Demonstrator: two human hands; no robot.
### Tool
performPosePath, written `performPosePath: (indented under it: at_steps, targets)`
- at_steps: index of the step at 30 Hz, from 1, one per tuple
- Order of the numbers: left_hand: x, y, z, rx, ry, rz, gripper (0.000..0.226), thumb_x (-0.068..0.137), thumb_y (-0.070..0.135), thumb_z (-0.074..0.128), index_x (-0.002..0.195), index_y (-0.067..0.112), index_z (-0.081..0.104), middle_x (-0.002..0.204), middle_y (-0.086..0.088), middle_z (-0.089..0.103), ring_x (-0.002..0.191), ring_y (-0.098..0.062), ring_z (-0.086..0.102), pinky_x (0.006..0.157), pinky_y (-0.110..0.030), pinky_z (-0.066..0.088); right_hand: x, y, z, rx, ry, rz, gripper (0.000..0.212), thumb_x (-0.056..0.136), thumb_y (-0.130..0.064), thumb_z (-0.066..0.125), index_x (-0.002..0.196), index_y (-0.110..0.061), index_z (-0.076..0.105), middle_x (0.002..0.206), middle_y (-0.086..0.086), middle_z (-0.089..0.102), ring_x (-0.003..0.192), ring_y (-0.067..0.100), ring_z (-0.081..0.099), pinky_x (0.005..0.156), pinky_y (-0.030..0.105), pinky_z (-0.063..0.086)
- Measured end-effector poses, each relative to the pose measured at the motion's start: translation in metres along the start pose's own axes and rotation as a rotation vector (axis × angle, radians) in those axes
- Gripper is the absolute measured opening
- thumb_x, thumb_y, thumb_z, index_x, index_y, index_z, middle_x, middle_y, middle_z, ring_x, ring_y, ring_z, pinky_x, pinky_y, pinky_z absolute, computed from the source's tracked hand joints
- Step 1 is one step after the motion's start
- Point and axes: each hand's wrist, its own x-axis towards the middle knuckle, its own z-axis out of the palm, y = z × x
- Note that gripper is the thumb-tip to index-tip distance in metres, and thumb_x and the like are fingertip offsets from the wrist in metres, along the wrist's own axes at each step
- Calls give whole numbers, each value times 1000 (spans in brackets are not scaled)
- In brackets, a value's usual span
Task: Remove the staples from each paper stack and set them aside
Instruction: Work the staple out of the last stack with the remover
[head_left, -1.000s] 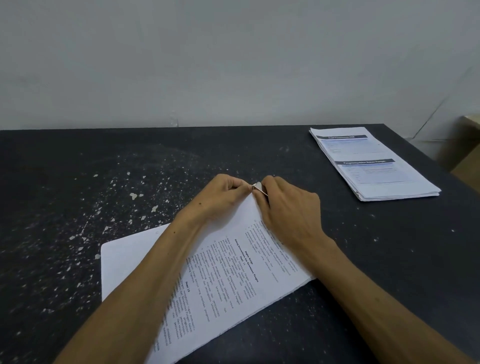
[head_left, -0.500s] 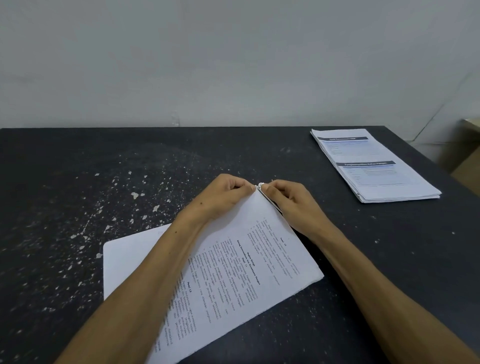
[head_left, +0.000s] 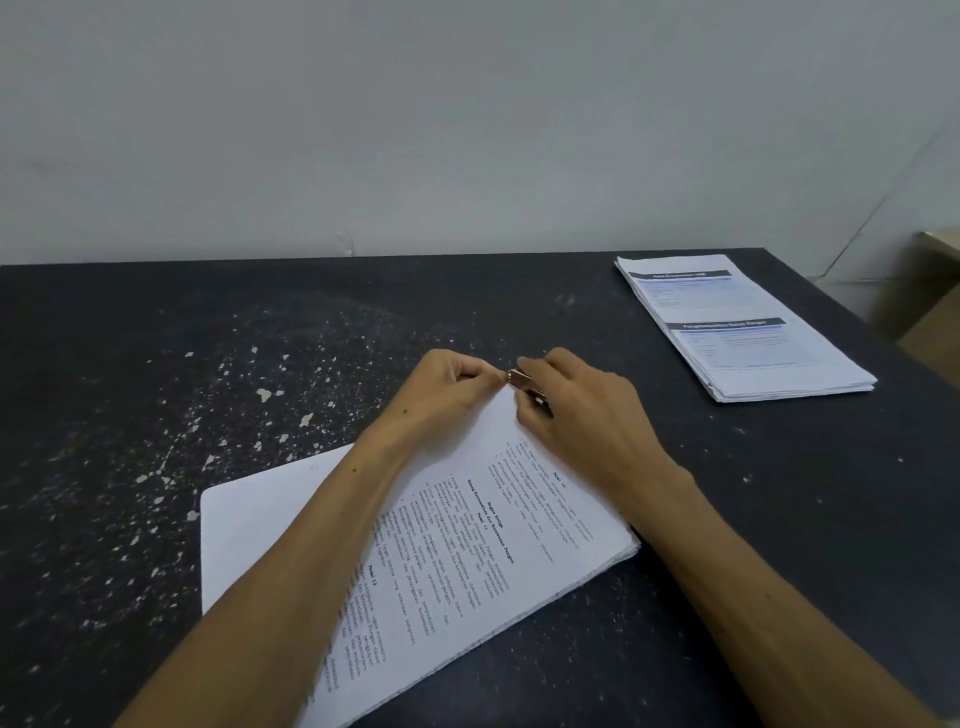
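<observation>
Head view: far corner of paper stack (head_left: 467, 545) is pinched by left hand (head_left: 447, 389), staple remover (head_left: 522, 382) gripped by right hand (head_left: 582, 410) just right of it.

I log: tabletop (head_left: 156, 338) black, white flecks toward left edge | near paper stack (head_left: 467, 545) white, black print | far-right-corner stack (head_left: 753, 332) white, dark header bands, blue tint | wall (head_left: 415, 130) pale grey.
</observation>
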Motion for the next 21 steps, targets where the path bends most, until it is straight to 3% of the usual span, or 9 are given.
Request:
performPosePath:
  at_steps: [3, 5, 7, 9, 12, 16, 21]
  targets:
    - [3, -2, 0, 5, 6, 3, 29, 104, 35, 59, 93, 23, 83, 92, -6, 80, 92, -18, 74, 86, -34, 55, -3, -1, 8, -68, 69, -21, 13, 90, -19, 73, 100, -11, 75, 76, 3, 64, 44, 21, 53, 44, 21, 27]
    - [6, -5, -1, 13, 2, 2, 29, 103, 39, 60, 93, 23, 82, 98, -17, 77, 90, -21, 71, 87, -42, 56, -4, -2, 13, -72, 65, -4, 12, 93, -20, 65, 97, -11, 73, 72, 1, 62, 45, 20, 50, 43, 23, 28]
    - [7, -5, -2, 27, 15, -5, 27, 103, 37, 62, 92, 23, 82, 97, -11, 78, 94, -22, 74, 91, -43, 57, -4, -4, 15, -21, 55, 46, 15, 94, -21, 59, 95, -13, 72, 69, 0, 59, 45, 19, 42, 45, 24, 27]
    - [9, -4, -3, 53, 23, -5, 23, 103, 31, 63, 93, 22, 82, 93, 2, 80, 92, -14, 74, 89, -33, 56, -5, -3, 16, 49, 23, 82, 10, 94, -19, 63, 97, -13, 71, 69, 0, 56, 49, 17, 35, 48, 26, 26]
    - [12, -2, -5, 78, 17, -20, 22, 102, 28, 63, 93, 21, 82, 91, 5, 80, 82, -5, 72, 82, -24, 55, -4, -1, 14, 117, -89, 119, 16, 99, -24, 59, 105, -13, 69, 75, 0, 56, 56, 22, 48, 51, 30, 34]
    - [13, -2, -5, 74, 18, -36, 22, 102, 28, 64, 92, 21, 81, 89, 4, 79, 79, -4, 70, 79, -24, 55, -1, 0, 12, 177, -145, 156, 23, 99, -31, 53, 101, -14, 67, 75, 0, 57, 65, 24, 55, 58, 39, 48]
    - [13, -3, -5, 37, 29, -52, 20, 101, 30, 65, 91, 24, 82, 92, 5, 79, 89, -15, 73, 86, -33, 58, 3, 8, 8, 310, -165, 205, 25, 99, -37, 54, 87, -17, 66, 68, -6, 58, 61, 15, 55, 62, 41, 51]
